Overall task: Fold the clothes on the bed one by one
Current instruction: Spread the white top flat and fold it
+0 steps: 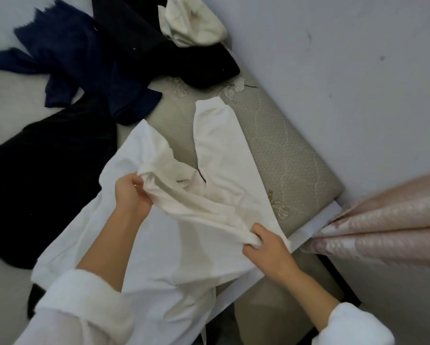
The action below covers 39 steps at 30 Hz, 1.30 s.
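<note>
On the bed [278, 145], corner by the wall [346, 70]: white top [196, 245] lies spread right under my cam. One long sleeve [216, 128] is stretched away over the grey leaf-print cover.
left hand [131, 195]: fingers curled round a bunched fold approx mid-top, fingertips buried in the cloth.
right hand [266, 245]: pinching a scrunched bit of the same top nr its right edge.
hidden bits: near end of the top goes under my forearms + fluffy white cuffs [84, 295]. Small dark mark by the sleeve's armpit, can't tell what it is.
rest of pile: navy piece [71, 66], black piece [47, 170] (cut off at frame left), 2nd black piece [159, 41] + cream piece [194, 21] (both cut off at top). All too crumpled for me to say what type.
far right: pinkish curtain [383, 220], blurry, just beside the bed edge.
</note>
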{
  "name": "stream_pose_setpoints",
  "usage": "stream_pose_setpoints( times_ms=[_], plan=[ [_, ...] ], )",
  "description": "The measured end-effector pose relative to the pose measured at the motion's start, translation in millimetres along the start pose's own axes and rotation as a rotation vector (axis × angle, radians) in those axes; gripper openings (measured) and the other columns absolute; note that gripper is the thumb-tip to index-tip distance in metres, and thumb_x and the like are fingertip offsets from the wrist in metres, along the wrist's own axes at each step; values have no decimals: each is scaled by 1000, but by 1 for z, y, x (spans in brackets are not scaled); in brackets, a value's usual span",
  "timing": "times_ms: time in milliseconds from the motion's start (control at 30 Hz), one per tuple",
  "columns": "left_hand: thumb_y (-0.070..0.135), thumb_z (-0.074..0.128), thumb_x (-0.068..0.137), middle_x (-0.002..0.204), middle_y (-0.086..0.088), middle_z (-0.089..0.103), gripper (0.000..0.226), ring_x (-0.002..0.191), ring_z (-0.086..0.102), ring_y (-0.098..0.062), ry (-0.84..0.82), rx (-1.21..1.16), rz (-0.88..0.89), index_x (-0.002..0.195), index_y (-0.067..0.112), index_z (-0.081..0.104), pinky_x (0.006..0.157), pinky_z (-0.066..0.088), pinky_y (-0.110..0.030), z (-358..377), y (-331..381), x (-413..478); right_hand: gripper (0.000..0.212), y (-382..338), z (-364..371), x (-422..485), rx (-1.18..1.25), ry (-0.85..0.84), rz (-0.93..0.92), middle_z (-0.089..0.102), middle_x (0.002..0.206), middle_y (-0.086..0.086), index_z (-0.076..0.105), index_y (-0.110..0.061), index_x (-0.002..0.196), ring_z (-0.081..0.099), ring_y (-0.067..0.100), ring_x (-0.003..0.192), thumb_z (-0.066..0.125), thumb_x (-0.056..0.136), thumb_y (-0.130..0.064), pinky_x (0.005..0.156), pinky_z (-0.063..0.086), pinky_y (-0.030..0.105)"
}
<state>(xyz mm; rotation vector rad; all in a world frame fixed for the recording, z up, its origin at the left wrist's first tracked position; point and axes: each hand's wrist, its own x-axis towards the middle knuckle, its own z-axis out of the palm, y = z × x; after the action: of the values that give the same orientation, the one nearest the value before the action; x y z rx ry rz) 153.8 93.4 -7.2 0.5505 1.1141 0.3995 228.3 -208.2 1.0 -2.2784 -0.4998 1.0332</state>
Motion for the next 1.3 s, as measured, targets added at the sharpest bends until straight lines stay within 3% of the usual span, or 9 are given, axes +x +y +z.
stream_pose_setpoints(
  times_ms=[100,233,367,433,600,733,1000,1200,1300],
  plan=[
    [7,57,65,85,0,56,16,81,55,-20,-37,320,9,78,16,56,74,45,-32,-14,20,-34,16,-32,-20,-16,-130,-48,-130,55,68,-10,45,-35,80,50,8,62,59,76,-28,57,39,26],
    [12,60,81,93,3,54,25,74,50,-12,346,1007,421,105,20,56,60,39,-28,-30,43,-73,27,-74,-53,-35,-265,-59,-267,65,83,-16,62,-35,99,60,5,76,58,75,-23,64,45,21],
    [25,48,94,107,-8,57,21,89,52,-21,629,687,461,110,13,53,77,46,-36,-42,89,-108,15,-115,-89,-44,-284,48,-388,66,73,-13,68,-26,83,59,5,71,63,77,-13,59,38,17],
    [26,46,96,116,-10,58,27,94,51,-21,657,555,513,117,11,53,80,44,-34,-44,109,-126,15,-138,-101,-50,-273,176,-466,67,72,-15,71,-23,85,59,5,73,66,78,-11,58,38,13],
    [31,37,100,127,-15,56,40,113,54,-33,597,466,643,128,8,54,96,47,-43,-35,151,-177,15,-199,-129,-60,-438,597,-590,69,86,8,70,-11,92,62,32,77,62,80,-7,58,38,31],
    [28,41,99,98,-2,59,25,83,59,-16,435,177,826,114,15,57,51,53,-29,-25,199,-229,10,-247,-157,-75,-381,789,-654,65,73,18,65,-5,79,55,35,63,59,84,-9,55,32,32],
    [3,57,90,94,-4,63,19,84,62,-14,189,152,969,107,12,58,57,54,-17,-23,246,-312,35,-308,-178,-102,18,788,-748,32,47,-2,35,-13,52,28,13,47,48,84,-6,47,22,32],
    [32,55,96,89,-12,64,27,60,68,-16,406,22,1099,101,6,57,45,53,-21,-49,236,-330,22,-316,-188,-127,215,746,-766,40,48,1,56,-1,53,31,8,47,70,69,-7,46,26,22],
    [50,46,95,76,-1,61,30,45,65,-15,424,-17,1329,86,21,50,40,50,-21,-50,241,-354,22,-328,-196,-146,309,788,-883,41,50,4,58,4,57,31,6,48,73,66,-8,44,26,14]
  ],
)
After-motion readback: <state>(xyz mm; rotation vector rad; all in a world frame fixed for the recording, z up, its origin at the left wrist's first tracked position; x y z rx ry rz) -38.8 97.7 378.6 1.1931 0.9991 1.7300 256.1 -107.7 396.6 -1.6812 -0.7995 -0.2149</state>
